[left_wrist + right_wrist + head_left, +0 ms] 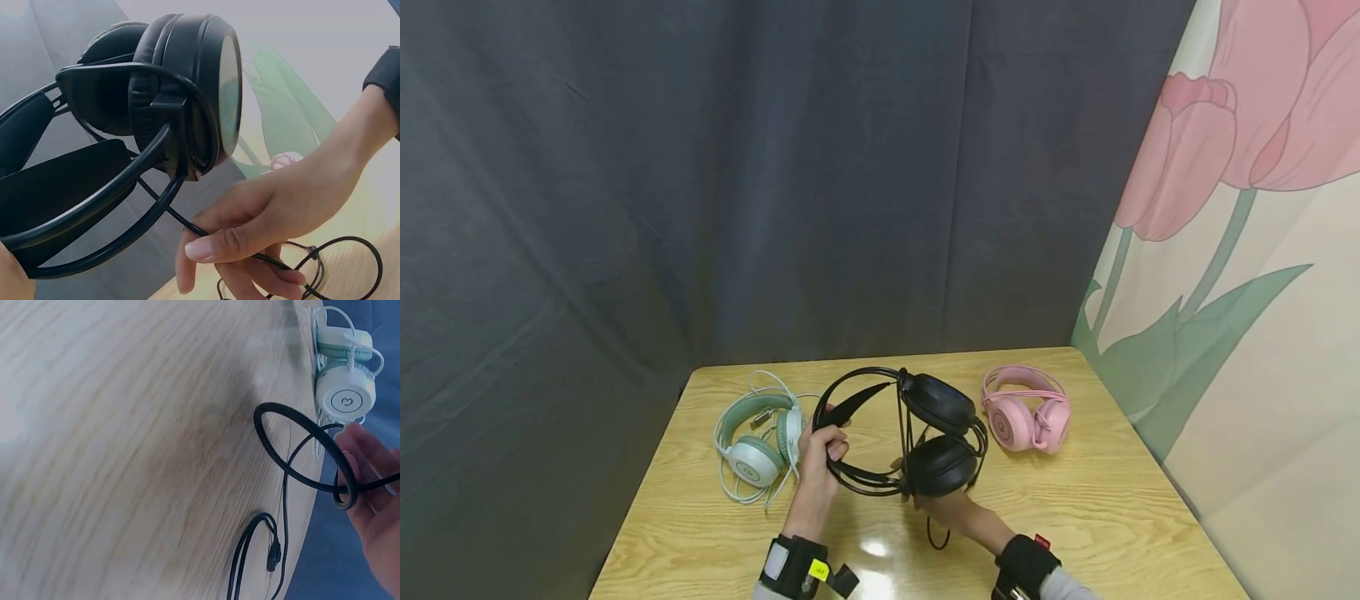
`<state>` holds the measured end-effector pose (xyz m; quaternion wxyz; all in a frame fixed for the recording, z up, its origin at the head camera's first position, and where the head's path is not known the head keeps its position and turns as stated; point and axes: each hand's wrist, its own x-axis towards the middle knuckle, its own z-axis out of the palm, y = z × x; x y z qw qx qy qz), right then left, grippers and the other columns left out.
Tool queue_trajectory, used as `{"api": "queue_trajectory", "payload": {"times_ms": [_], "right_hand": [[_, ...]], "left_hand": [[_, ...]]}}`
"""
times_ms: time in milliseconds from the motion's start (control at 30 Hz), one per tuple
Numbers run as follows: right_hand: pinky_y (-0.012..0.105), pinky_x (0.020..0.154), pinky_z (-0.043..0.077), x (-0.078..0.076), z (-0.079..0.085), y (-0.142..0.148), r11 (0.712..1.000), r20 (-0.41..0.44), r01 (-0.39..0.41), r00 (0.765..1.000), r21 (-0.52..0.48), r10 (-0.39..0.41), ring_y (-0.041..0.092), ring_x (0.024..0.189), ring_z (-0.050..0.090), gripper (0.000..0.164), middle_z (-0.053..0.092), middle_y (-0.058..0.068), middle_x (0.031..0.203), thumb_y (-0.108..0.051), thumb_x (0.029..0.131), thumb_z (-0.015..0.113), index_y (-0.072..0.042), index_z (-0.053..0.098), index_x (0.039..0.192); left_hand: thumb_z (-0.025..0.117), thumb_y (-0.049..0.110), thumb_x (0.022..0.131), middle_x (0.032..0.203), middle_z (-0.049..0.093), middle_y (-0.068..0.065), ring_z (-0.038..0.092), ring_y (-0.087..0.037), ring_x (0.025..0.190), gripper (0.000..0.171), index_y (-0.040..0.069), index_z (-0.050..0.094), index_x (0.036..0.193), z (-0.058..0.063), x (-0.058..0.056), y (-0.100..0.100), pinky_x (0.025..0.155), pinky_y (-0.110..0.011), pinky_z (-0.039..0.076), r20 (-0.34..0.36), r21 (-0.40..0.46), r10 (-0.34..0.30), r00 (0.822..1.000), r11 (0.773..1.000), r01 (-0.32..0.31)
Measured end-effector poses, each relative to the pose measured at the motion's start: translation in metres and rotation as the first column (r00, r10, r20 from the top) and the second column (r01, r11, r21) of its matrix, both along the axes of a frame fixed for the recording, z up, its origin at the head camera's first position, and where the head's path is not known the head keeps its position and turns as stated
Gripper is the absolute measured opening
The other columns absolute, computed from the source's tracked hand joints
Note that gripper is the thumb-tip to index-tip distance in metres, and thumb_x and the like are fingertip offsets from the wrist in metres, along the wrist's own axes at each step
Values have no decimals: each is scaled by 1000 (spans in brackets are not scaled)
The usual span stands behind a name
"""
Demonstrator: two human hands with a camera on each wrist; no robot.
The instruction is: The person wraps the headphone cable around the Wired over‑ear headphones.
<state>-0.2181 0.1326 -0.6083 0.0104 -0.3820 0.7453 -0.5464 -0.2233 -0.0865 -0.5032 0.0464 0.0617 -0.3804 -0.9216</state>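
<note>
A pair of black over-ear headphones point(936, 467) is held up above the table, its two ear cups toward the right. My left hand point(823, 450) grips the headband at its left side; only a sliver of that hand shows in the left wrist view. Below the lower ear cup, my right hand point(951, 510) holds the headphones' black cable point(177, 215) between thumb and fingers. In the right wrist view the cable makes a loose loop point(285, 414) beside the right hand point(382, 528), and more of it hangs down over the table.
Mint-and-white headphones point(751, 462) with a white cable lie on the wooden table point(700, 558) at the left. Pink headphones point(1011, 423) rest at the right. A dark curtain point(850, 183) closes off the back, and a tulip-patterned panel point(1262, 375) stands along the right side.
</note>
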Motion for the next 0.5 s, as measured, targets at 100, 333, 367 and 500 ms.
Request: {"api": "queue_trajectory", "payload": {"times_ms": [100,333,367,500], "right_hand": [[30,55,52,19,38,-6,996,-1,30,1000,79,-30,13,62,59,27,64,-1,80,13,97,45,6,52,121],[20,56,48,19,30,-10,970,-203,121,976,211,-78,14,64,61,31,64,2,79,6,97,53,-2,55,126],[19,56,47,19,29,-11,969,-224,130,971,210,-81,15,63,62,30,64,2,78,6,97,53,-2,55,126],[17,54,47,18,27,-12,965,-273,159,957,208,-98,14,62,62,28,63,1,75,6,97,53,-3,56,123]], "left_hand": [[44,-20,70,79,58,-12,30,-2,44,38,4,52,99,-1,0,0,40,-13,26,23,-29,39,999,999,-39],[48,-19,72,79,63,-12,30,-3,44,38,2,57,103,-2,1,1,41,-15,25,60,-92,117,991,990,-111],[48,-19,72,78,64,-11,30,-3,44,38,2,58,102,-2,2,1,41,-15,25,57,-103,131,990,987,-124],[49,-18,73,77,65,-12,32,-3,45,35,0,60,102,-2,3,1,41,-15,26,55,-139,185,981,974,-176]]}}
